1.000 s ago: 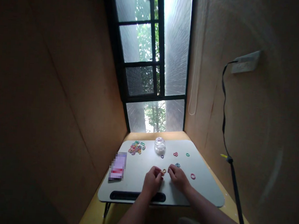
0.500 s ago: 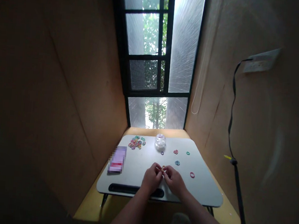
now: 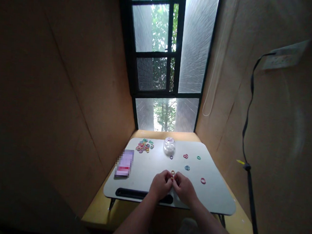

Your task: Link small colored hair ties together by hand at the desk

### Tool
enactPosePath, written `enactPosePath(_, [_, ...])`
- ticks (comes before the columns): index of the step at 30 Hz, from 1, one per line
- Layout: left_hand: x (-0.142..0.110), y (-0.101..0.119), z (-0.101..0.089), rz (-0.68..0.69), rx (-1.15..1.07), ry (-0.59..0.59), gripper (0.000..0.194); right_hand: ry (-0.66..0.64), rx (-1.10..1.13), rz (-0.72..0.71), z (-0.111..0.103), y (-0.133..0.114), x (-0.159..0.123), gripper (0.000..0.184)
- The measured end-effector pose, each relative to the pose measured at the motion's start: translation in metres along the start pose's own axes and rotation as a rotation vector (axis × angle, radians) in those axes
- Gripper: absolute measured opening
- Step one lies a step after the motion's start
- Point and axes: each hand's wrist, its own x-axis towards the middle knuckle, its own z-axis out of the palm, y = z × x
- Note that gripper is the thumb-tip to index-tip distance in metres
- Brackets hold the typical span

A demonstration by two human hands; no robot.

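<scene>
My left hand (image 3: 162, 184) and my right hand (image 3: 185, 188) meet over the front middle of the white table (image 3: 141, 173). Both have their fingertips pinched together on a small yellow-orange hair tie (image 3: 172, 178), mostly hidden by the fingers. Just beyond the fingertips shows a yellow hair tie (image 3: 172, 172); whether it lies free or touches the fingers I cannot tell. Farther back and right are blue-grey hair ties (image 3: 187, 167), red-pink ones (image 3: 185, 156), a green one (image 3: 198, 157) and a pink one (image 3: 203, 181). A purple one (image 3: 171, 157) lies by the clear jar (image 3: 169, 146).
A heap of multicoloured hair ties (image 3: 144, 146) lies at the back left. A blurred-out phone-like rectangle (image 3: 125, 164) rests at the left edge. A black slot (image 3: 131, 193) runs along the front. Walls flank the table; a black cable (image 3: 247, 119) hangs right.
The camera view has shifted slightly, moving the table a little up and right in the picture. My fingertips are closer together, and the yellow hair tie beyond them shows more clearly.
</scene>
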Motion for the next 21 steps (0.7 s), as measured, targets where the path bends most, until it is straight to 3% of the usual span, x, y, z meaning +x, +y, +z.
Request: enactPosePath(21, [-0.0047,0.0041,0.0002,0.011,0.013,-0.058,0.018,-0.006,-0.023,-0.004,-0.0026,0.002,-0.0068,0.017])
